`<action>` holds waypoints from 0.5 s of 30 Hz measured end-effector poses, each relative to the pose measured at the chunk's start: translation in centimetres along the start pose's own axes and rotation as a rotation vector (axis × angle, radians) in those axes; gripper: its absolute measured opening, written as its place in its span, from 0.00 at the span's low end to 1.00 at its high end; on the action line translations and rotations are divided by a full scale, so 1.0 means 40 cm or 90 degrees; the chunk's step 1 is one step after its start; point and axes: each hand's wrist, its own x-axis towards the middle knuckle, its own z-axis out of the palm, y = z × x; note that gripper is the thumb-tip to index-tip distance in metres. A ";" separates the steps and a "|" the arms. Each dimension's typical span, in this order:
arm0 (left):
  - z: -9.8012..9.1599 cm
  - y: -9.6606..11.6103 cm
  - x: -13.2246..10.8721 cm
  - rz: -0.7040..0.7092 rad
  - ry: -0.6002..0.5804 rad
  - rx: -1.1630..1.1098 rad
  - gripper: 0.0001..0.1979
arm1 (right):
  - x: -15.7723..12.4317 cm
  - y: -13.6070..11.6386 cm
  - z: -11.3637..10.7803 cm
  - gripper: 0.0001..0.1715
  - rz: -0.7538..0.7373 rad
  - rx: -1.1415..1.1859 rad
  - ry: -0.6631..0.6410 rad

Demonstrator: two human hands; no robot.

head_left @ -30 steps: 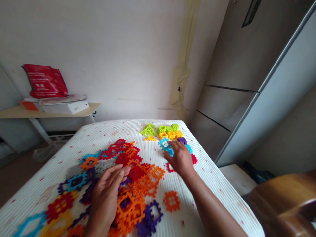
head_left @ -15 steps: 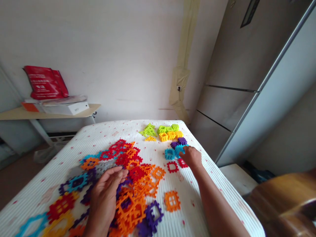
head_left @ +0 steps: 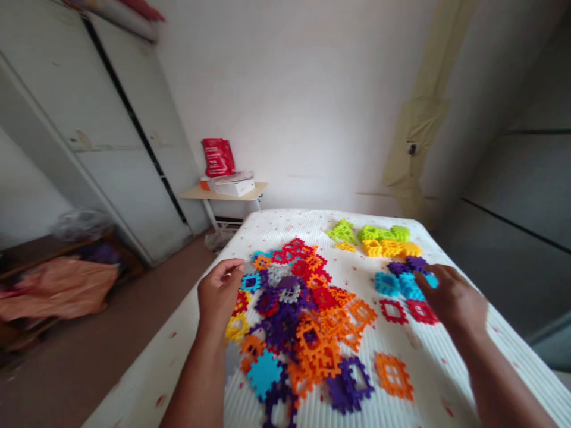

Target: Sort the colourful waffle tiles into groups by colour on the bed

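Note:
My left hand [head_left: 220, 291] is raised at the left edge of a mixed pile of toothed plastic building pieces [head_left: 319, 324]. Its thumb and fingertips come together; whether something small is between them is hidden. Blue [head_left: 250, 282] and yellow [head_left: 236, 327] pieces lie close by it. On the right, my right hand [head_left: 455, 297] hovers with thumb and fingers apart over blue pieces [head_left: 387, 284] standing in a row. In front of that row lie two red square pieces, one a hollow frame [head_left: 393, 311] and the other [head_left: 422, 311] partly under the hand.
Lime green [head_left: 379, 233], yellow [head_left: 388, 248] and purple [head_left: 407, 265] pieces stand in rows at the back right, beside green triangles [head_left: 342, 230]. An orange window piece [head_left: 395, 375] lies apart. A small table [head_left: 191, 192] holds a white box and a red bag.
The view has swung left, bringing a cabinet into sight. My left hand has gone from over the pile to its left edge. The right hand has opened slightly above the blue pieces.

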 end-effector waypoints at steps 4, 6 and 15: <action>-0.084 -0.064 0.082 -0.015 -0.109 0.293 0.12 | -0.002 0.003 0.015 0.20 -0.066 0.065 0.060; -0.080 -0.086 0.091 -0.016 -0.144 0.317 0.14 | -0.008 0.004 0.017 0.19 -0.085 0.063 0.074; -0.001 -0.096 0.042 -0.014 -0.140 0.412 0.18 | -0.005 0.013 0.069 0.23 -0.111 0.029 0.180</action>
